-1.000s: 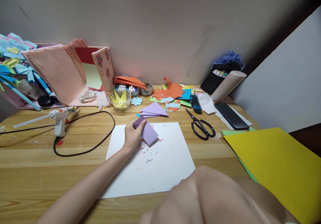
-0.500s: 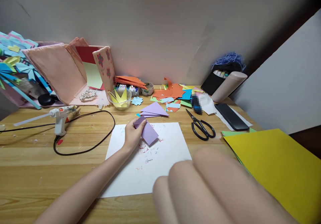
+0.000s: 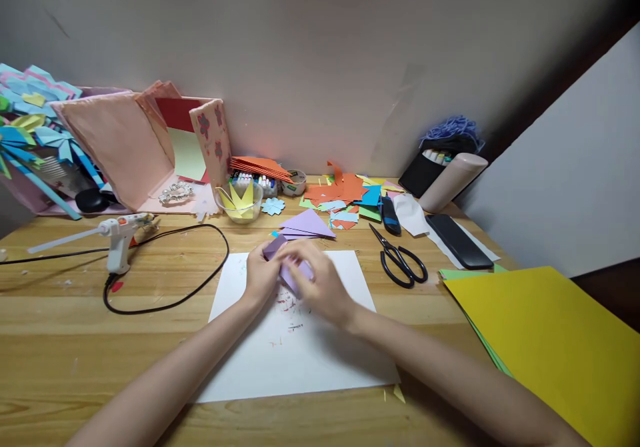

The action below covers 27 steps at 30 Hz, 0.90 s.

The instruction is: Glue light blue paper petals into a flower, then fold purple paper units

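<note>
Working purple paper [image 3: 291, 281] at 12 o'clock over white sheet [image 3: 345, 360].
Left grip [image 3: 264, 277] pinches it; right grip [image 3: 320, 280] overlaps, blurred, can't tell hold. Probably folding; next move calls for steady left pinch.

My left hand [image 3: 261, 279] pinching, thumb uppermost; my right hand [image 3: 324, 285] slightly blurred, fingers bent near left thumb. Left forearm [image 3: 180, 363], right forearm [image 3: 435, 360] bare, slanting inward.

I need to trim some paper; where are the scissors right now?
In the head view, the black-handled scissors lie on the wooden table, just right of the white sheet and left of the large yellow paper.
</note>
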Motion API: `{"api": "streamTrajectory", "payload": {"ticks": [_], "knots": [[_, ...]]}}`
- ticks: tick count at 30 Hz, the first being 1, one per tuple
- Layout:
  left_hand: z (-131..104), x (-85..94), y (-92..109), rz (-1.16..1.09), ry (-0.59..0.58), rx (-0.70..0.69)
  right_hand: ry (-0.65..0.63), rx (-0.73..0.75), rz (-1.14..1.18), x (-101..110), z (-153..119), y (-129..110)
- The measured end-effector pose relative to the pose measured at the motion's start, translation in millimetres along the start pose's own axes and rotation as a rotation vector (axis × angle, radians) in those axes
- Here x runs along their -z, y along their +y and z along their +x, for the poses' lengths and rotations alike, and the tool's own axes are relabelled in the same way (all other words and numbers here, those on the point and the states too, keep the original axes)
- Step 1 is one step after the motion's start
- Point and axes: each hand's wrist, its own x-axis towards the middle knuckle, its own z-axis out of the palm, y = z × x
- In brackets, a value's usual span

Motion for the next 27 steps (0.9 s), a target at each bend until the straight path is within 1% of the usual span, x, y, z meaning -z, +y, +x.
{"api": "streamTrajectory", "payload": {"ticks": [1, 2, 3, 4, 6, 8, 10, 12, 14, 17, 21, 24, 27], "knots": [[0, 0.3, 0, -0.003, -0.012, -0.009, 0.099, -0.082, -0.076, 4, 3, 22], [0, 0.8, 1, -0.005, -0.02, -0.016, 0.16, -0.153, -0.122, 6, 3, 41], [0, 1.4, 1, -0.007, -0.029, -0.016, 0.169, -0.209, -0.126, 7, 1, 57], [0, 2.0, 0, -0.011, -0.035, -0.011, 0.122, -0.256, -0.088, 6, -1, 69], [1, 3.0, 0, -0.016, -0.044, 0.005, 0.015, -0.341, 0.028, 3, -6, 83], [1, 3.6, 1, 0.001, -0.05, 0.019, -0.025, -0.369, 0.113, 2, -8, 87], [1, 3.5, 2, 0.03, -0.088, 0.024, 0.007, -0.352, 0.138, 5, -6, 88], [1, 3.0, 3, 0.062, -0.17, 0.031, 0.053, -0.333, 0.126, 11, -3, 90], [2, 2.3, 3, 0.11, -0.259, 0.032, 0.072, -0.328, 0.108, 16, -1, 93], [1, 1.5, 3, 0.196, -0.334, -0.019, 0.016, -0.313, 0.106, 19, -1, 96], [-1, 0.9, 5, 0.252, -0.35, -0.107, -0.043, -0.303, 0.103, 16, -3, 95], [-3, 1.0, 6, 0.275, -0.333, -0.144, -0.041, -0.308, 0.083, 15, -3, 96], [-3, 1.5, 5, 0.297, -0.281, -0.151, -0.014, -0.322, 0.088, 16, -1, 100]]}}
